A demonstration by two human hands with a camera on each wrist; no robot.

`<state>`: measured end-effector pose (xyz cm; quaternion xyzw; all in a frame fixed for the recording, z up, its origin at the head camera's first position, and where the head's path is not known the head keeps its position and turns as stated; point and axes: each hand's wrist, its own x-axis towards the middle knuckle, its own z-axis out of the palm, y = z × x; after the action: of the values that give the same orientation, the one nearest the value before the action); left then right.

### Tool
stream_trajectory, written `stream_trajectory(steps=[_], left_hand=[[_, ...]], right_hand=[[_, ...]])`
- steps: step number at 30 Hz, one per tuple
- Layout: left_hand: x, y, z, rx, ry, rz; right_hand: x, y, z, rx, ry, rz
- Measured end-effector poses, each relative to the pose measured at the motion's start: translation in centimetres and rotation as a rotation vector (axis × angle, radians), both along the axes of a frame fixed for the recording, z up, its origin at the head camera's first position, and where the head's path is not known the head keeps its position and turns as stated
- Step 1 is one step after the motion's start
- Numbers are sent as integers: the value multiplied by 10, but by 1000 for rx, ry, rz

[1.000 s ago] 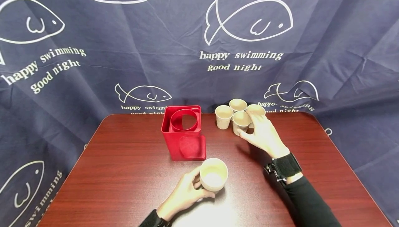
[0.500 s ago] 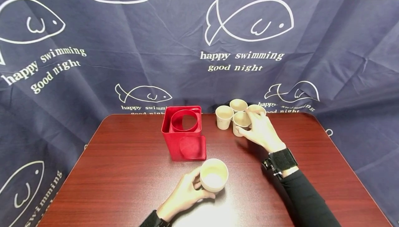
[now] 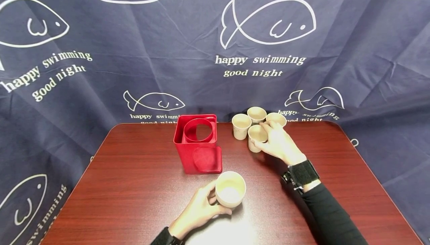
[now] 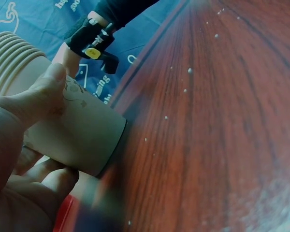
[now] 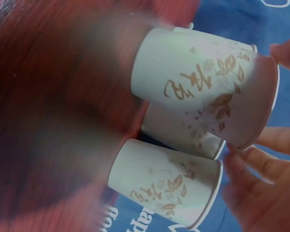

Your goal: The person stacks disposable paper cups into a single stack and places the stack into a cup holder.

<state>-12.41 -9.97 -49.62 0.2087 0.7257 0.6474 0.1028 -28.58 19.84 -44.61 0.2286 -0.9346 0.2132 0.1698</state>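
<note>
My left hand (image 3: 201, 205) grips a stack of nested paper cups (image 3: 230, 189) low near the table's front. In the left wrist view, thumb and fingers wrap the stack (image 4: 82, 125), whose several rims lie close together. At the back right, my right hand (image 3: 280, 142) pinches a paper cup (image 3: 254, 145) by its rim. The right wrist view shows this cup (image 5: 198, 89) printed with brown leaves and lettering, fingers on opposite sides of its rim. Behind it stand a left cup (image 3: 240, 131), a rear cup (image 3: 256, 113) and a right cup (image 3: 276, 118), partly covered by the hand.
A red square box (image 3: 188, 155) with a round ring in its top stands left of the cups, a red square piece with a round recess (image 3: 208, 160) at its front. Behind the brown table (image 3: 134, 200) hangs a blue fish-print cloth (image 3: 188, 50).
My right hand has drawn the front paper cup slightly left and toward me, apart from the cups behind it. My left hand and its stack have stayed in place.
</note>
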Motion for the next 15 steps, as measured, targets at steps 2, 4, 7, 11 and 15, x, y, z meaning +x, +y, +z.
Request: stream_trajectory(steps=[2,4,7,11,15], left_hand=[[0,0,0,6,-8,-2],[0,0,-1,4,-8,0],[0,0,-1,-2,-4,3],[0,0,-1,-8,-4,5],[0,0,0,-11,-4,8]], right_hand=[[3,-1,1,-18,-57,13],[4,-1,1,-44,-86,39],[5,-1,1,-75,-91,85],[7,-2,-1,-79,-57,116],[12,-4,1,-90,-47,135]])
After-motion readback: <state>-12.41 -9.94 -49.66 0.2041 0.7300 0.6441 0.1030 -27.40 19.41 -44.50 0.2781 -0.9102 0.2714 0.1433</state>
